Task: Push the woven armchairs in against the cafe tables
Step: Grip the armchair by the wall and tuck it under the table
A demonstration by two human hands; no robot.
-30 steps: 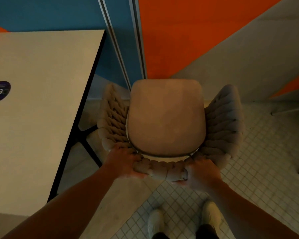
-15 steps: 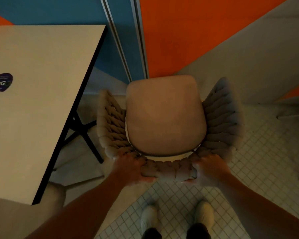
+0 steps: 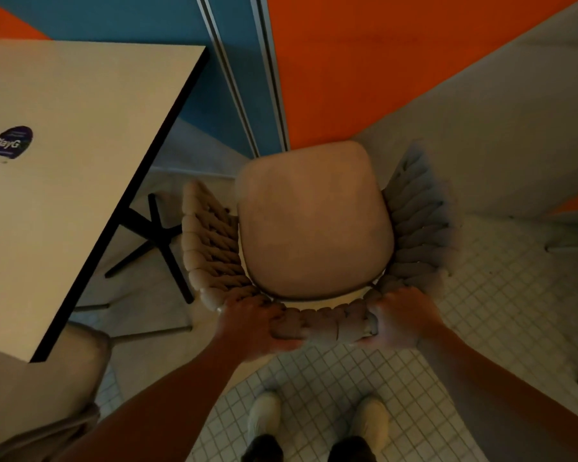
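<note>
A woven armchair (image 3: 314, 225) with a tan seat cushion and thick braided rope arms stands directly below me, its back rim nearest me. My left hand (image 3: 251, 325) grips the left part of that rim and my right hand (image 3: 401, 321) grips the right part. A square cafe table (image 3: 64, 155) with a pale top, black edge and a round dark sticker stands to the chair's left, apart from it. Its black cross foot (image 3: 157, 235) shows beneath, beside the chair's left arm.
A blue and orange wall (image 3: 347, 61) with metal strips rises just beyond the chair. A grey sloped surface (image 3: 498, 135) runs on the right. Part of another chair (image 3: 47, 395) sits under the table's near corner. My shoes (image 3: 317, 421) stand on white tiled floor.
The chair has shifted right and away from the table in view; more of the table's black foot and the near table corner now show. Both hands keep their grip on the back rim.
</note>
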